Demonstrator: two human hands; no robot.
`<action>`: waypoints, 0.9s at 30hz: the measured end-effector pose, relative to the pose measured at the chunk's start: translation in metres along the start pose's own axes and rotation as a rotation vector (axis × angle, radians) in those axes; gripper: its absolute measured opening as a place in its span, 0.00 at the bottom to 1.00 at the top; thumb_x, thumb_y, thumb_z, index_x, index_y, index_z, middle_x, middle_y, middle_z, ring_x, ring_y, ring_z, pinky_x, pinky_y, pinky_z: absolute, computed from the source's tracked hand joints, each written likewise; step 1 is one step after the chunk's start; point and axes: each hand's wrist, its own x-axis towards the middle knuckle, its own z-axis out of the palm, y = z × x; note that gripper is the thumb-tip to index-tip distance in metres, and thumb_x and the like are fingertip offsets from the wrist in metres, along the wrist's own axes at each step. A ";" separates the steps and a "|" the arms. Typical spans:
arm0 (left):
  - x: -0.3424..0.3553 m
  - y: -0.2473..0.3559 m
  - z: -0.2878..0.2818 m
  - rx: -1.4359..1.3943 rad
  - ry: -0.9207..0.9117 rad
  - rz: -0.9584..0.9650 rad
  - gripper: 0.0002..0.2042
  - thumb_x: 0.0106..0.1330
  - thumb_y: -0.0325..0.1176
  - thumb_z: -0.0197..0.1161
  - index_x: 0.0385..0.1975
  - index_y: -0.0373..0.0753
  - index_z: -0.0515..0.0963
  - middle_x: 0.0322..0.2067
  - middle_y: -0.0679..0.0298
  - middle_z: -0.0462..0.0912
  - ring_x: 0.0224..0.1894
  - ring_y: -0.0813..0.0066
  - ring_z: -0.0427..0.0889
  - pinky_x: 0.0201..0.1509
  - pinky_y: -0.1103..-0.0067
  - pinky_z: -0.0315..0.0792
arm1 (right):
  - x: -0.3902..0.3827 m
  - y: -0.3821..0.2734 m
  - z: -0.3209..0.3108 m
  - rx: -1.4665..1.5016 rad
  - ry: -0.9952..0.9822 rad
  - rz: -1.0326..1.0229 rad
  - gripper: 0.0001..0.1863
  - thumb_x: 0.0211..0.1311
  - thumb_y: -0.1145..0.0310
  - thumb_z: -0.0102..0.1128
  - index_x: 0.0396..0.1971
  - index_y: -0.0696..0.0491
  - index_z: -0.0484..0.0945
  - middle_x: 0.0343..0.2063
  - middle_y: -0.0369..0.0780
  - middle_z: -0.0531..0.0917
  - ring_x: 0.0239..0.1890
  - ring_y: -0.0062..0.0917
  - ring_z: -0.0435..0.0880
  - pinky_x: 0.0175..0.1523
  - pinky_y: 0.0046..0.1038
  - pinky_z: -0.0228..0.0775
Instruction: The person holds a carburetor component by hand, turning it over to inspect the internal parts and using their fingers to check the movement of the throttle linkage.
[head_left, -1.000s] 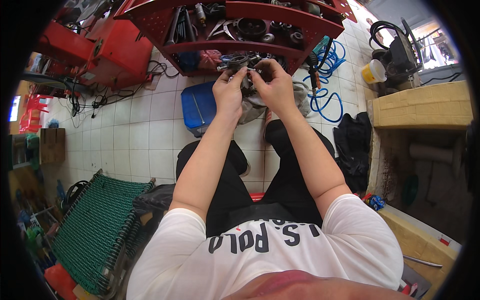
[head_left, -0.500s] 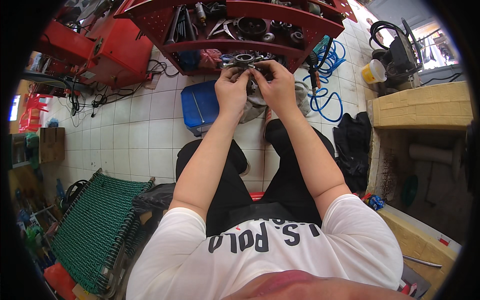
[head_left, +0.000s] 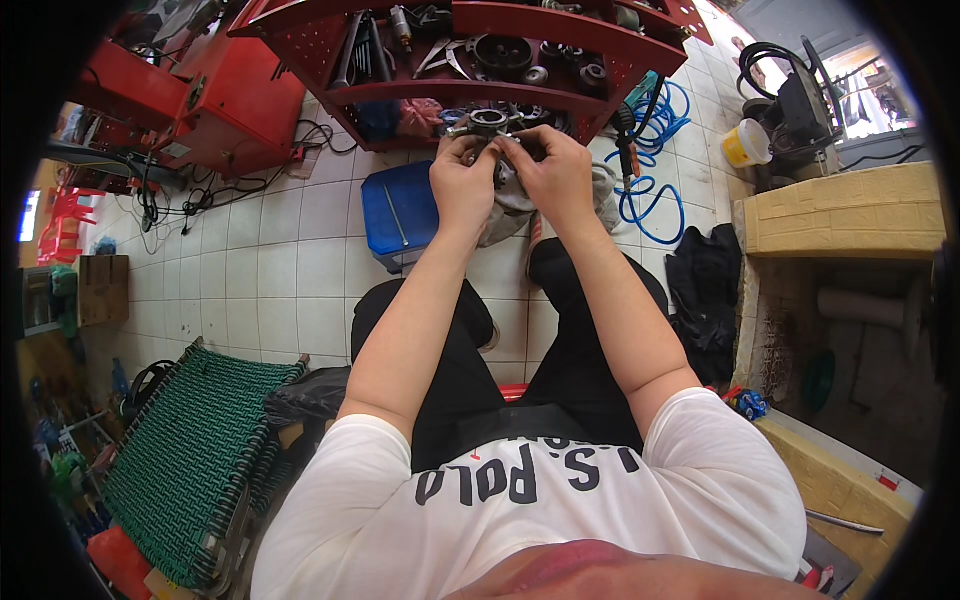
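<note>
In front of me, over a grey cloth [head_left: 515, 222], is a metal machine part with a round ring-shaped opening [head_left: 488, 118]; its exact kind is unclear. My left hand [head_left: 463, 185] is closed at the part's near left side, thumb pointing inward. My right hand [head_left: 553, 175] closes on its right side, with the thumb and bent index finger almost meeting the left thumb. The fingers cover the lower part of it, and anything small pinched between the thumbs is too small to make out.
A red tool cart [head_left: 470, 92] with metal parts and tools stands just beyond my hands. To the left is a blue case [head_left: 392, 205] with a thin rod on it. A coiled blue hose [head_left: 655, 205] and a yellow-white bucket [head_left: 747, 145] are to the right.
My right hand has shifted very slightly, its fingers curling a little differently at the metal part. My left hand and the part stay nearly in place.
</note>
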 end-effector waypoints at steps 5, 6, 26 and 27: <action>0.001 -0.004 -0.002 0.121 0.012 0.086 0.08 0.63 0.26 0.72 0.36 0.26 0.84 0.43 0.66 0.81 0.36 0.81 0.79 0.39 0.82 0.72 | 0.000 -0.004 -0.002 -0.060 -0.027 0.044 0.20 0.61 0.55 0.76 0.23 0.59 0.85 0.21 0.45 0.86 0.24 0.39 0.85 0.31 0.35 0.74; 0.002 -0.005 -0.003 0.120 0.012 0.087 0.08 0.63 0.26 0.72 0.36 0.26 0.84 0.43 0.66 0.81 0.36 0.81 0.79 0.39 0.82 0.72 | 0.000 -0.004 -0.002 -0.070 -0.031 0.053 0.22 0.62 0.53 0.74 0.23 0.59 0.85 0.19 0.46 0.85 0.23 0.40 0.85 0.30 0.36 0.73; 0.000 0.033 -0.004 0.495 -0.008 0.544 0.11 0.60 0.25 0.74 0.42 0.33 0.87 0.62 0.60 0.77 0.64 0.65 0.77 0.65 0.73 0.71 | -0.007 0.005 0.012 0.696 -0.203 0.645 0.24 0.76 0.49 0.61 0.30 0.56 0.81 0.19 0.30 0.77 0.19 0.13 0.74 0.24 0.21 0.62; 0.000 0.035 -0.003 0.495 -0.008 0.544 0.11 0.60 0.25 0.74 0.42 0.33 0.87 0.62 0.60 0.77 0.64 0.65 0.77 0.65 0.73 0.71 | -0.007 0.004 0.012 0.754 -0.182 0.667 0.21 0.75 0.51 0.63 0.33 0.56 0.81 0.21 0.31 0.78 0.20 0.14 0.76 0.25 0.20 0.65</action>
